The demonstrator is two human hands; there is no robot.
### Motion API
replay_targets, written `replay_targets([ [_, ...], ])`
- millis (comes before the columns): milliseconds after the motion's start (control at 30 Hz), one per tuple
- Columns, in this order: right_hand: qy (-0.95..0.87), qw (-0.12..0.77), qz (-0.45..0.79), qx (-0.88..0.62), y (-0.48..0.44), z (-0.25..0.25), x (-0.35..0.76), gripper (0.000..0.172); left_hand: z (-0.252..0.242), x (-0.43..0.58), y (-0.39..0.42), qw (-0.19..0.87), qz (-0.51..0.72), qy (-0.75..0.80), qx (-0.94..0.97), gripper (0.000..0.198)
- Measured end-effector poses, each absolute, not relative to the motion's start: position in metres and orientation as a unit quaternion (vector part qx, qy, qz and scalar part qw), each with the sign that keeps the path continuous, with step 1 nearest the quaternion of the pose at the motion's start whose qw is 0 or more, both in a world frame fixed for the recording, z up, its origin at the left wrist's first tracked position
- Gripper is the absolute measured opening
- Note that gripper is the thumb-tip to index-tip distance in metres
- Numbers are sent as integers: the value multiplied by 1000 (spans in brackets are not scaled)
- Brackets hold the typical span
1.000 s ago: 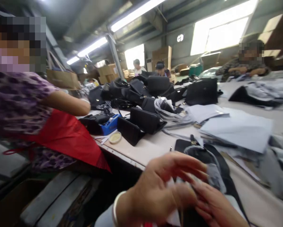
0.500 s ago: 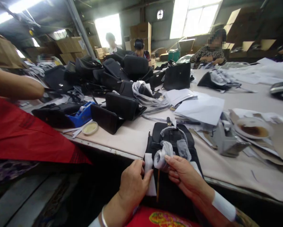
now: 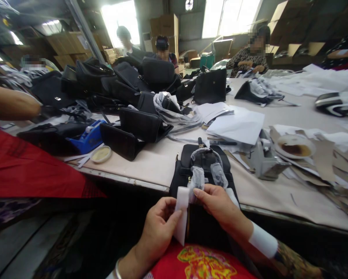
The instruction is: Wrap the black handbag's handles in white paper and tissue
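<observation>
Head view. Bottom centre of frame: left hand (image 3: 159, 226) closed in a pinch, thumb and fingers gripping a white strip (image 3: 181, 230) held upright between both hands. Right hand (image 3: 220, 207) just right of it, fingertips closed on the grey wrapping (image 3: 196, 180) at the near end of a bag handle, touching the strip's top. Black bag (image 3: 188, 174) lies flat at the near edge of the worktop (image 3: 150, 164), centre of frame, its near end over the edge toward the lap; the wrapping swathes its handle. Left of frame: a co-worker's forearm (image 3: 11, 106) above a red apron (image 3: 25, 166). Blue tape dispenser (image 3: 88, 136) and small round dish (image 3: 100, 154) left of centre. Heap of dark bags (image 3: 127, 83) upper left. White sheets (image 3: 235, 126) right of centre, beyond the bag
</observation>
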State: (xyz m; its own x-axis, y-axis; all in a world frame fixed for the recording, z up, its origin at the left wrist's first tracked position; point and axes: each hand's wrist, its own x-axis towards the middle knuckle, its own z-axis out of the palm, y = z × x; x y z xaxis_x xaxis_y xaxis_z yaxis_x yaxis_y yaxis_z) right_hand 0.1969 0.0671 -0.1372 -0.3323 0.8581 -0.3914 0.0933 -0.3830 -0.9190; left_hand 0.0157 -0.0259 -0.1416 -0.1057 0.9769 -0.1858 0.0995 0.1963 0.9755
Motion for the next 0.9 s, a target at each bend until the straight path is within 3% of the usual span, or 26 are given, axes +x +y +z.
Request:
replay_targets([
  [200,-560,293,600,-490,57,-139,196,26,-125,33,-21,467,438,576,509,21],
  [400,-523,308,640,-471,38,-146,194,37,-124,48,-5,522,484,579,398,30],
  [633,-616,292,573,-455,33,-147,191,25,-129,45,-10,520,484,597,374,33],
  [900,-606,280,605,-433,32,-143,187,24,-121,31,-6,433,350,672,489,41],
])
